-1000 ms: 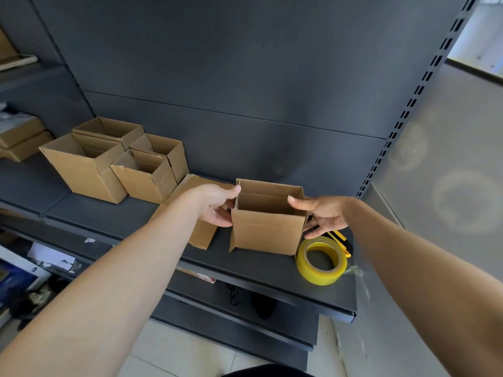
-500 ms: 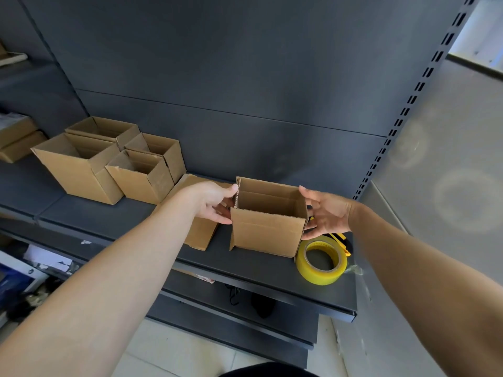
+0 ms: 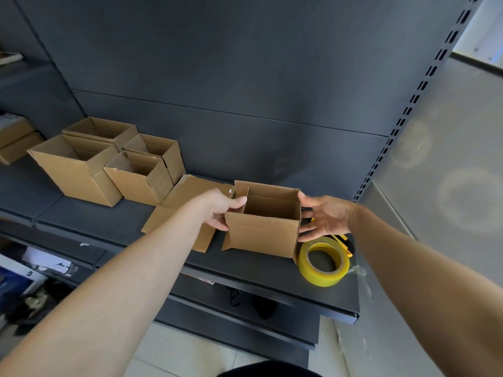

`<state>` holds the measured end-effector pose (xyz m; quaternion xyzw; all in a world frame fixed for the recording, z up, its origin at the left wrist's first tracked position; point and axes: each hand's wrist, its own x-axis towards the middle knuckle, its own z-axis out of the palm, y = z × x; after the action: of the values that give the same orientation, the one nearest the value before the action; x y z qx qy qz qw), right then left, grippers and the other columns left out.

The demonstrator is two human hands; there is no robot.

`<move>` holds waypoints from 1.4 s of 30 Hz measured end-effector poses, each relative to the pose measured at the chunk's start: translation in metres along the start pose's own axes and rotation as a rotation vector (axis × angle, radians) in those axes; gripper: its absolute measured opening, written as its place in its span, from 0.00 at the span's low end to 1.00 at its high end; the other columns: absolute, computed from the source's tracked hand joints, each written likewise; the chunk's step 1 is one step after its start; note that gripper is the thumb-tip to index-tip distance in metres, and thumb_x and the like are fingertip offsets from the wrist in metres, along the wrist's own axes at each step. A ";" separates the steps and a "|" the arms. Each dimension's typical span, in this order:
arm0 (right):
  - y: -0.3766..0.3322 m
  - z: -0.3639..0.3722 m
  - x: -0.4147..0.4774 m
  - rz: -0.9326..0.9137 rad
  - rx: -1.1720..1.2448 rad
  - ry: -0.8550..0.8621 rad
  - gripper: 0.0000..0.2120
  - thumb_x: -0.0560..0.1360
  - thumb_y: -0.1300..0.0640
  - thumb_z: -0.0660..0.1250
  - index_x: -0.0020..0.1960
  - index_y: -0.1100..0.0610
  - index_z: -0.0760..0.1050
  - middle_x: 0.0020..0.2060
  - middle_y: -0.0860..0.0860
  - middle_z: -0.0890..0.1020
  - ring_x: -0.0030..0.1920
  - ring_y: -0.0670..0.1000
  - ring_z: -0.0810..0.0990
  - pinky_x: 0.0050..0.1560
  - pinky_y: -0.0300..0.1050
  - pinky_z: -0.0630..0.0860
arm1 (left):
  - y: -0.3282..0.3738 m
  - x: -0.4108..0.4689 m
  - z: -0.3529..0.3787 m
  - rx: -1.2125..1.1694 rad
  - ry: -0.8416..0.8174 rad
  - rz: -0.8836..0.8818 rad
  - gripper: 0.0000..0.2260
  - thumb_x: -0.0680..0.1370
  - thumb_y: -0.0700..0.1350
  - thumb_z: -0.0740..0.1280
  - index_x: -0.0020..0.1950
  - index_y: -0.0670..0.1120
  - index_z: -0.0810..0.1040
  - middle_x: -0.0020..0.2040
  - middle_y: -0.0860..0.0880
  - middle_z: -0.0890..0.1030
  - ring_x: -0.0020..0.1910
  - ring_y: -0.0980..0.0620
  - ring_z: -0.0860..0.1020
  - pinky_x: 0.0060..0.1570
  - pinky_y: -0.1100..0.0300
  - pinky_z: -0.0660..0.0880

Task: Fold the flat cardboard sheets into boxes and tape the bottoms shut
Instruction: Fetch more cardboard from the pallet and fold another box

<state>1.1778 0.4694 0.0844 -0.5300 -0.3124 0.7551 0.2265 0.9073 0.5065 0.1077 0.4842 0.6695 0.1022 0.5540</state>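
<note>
An open-topped cardboard box (image 3: 264, 235) stands upright on the dark shelf (image 3: 109, 224), right of centre. My left hand (image 3: 220, 210) grips its left wall, thumb at the top edge and fingers on the outside. My right hand (image 3: 324, 216) lies against the box's right wall with straight, spread fingers, the thumb by the top corner. Flat cardboard sheets (image 3: 174, 208) lie just left of the box, partly under my left hand. A yellow tape roll (image 3: 324, 263) lies flat at the box's right front corner.
Several folded open boxes (image 3: 79, 172) stand grouped at the shelf's left. A yellow cutter (image 3: 343, 238) peeks out behind the tape roll. The shelf's back panel rises close behind, a slotted upright (image 3: 402, 115) borders the right, and lower shelves sit below.
My right hand has come off the box's rim and now lies spread against the right wall. The left hand keeps its grip; the box has barely shifted.
</note>
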 end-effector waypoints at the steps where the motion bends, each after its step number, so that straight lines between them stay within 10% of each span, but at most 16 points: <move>1: 0.000 0.002 0.001 0.006 -0.003 -0.001 0.43 0.58 0.42 0.79 0.68 0.56 0.70 0.65 0.59 0.75 0.62 0.67 0.74 0.61 0.66 0.71 | -0.002 0.001 0.003 0.029 0.019 0.001 0.26 0.72 0.53 0.72 0.61 0.39 0.71 0.56 0.41 0.78 0.53 0.42 0.80 0.48 0.48 0.81; 10: 0.012 0.010 0.013 -0.010 0.029 0.092 0.33 0.65 0.42 0.71 0.66 0.54 0.71 0.65 0.56 0.73 0.61 0.67 0.75 0.58 0.64 0.75 | -0.006 0.001 0.018 0.127 0.115 0.003 0.29 0.72 0.52 0.73 0.66 0.41 0.67 0.59 0.42 0.75 0.45 0.46 0.75 0.31 0.56 0.79; 16: 0.023 0.015 0.017 -0.015 0.017 0.116 0.35 0.63 0.39 0.71 0.66 0.51 0.70 0.66 0.53 0.72 0.61 0.64 0.75 0.57 0.62 0.76 | -0.009 0.003 0.027 0.117 0.136 -0.038 0.26 0.73 0.45 0.73 0.66 0.41 0.67 0.65 0.41 0.71 0.60 0.40 0.74 0.32 0.55 0.79; 42: 0.022 0.015 0.011 0.024 0.036 0.153 0.21 0.71 0.52 0.71 0.62 0.53 0.75 0.61 0.58 0.75 0.56 0.66 0.79 0.49 0.62 0.79 | -0.025 0.011 0.033 0.223 0.094 0.126 0.36 0.72 0.52 0.72 0.73 0.44 0.58 0.70 0.45 0.67 0.62 0.46 0.72 0.32 0.60 0.78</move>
<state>1.1596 0.4583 0.0655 -0.5856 -0.2744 0.7205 0.2503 0.9222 0.4890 0.0717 0.5786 0.6702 0.0844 0.4571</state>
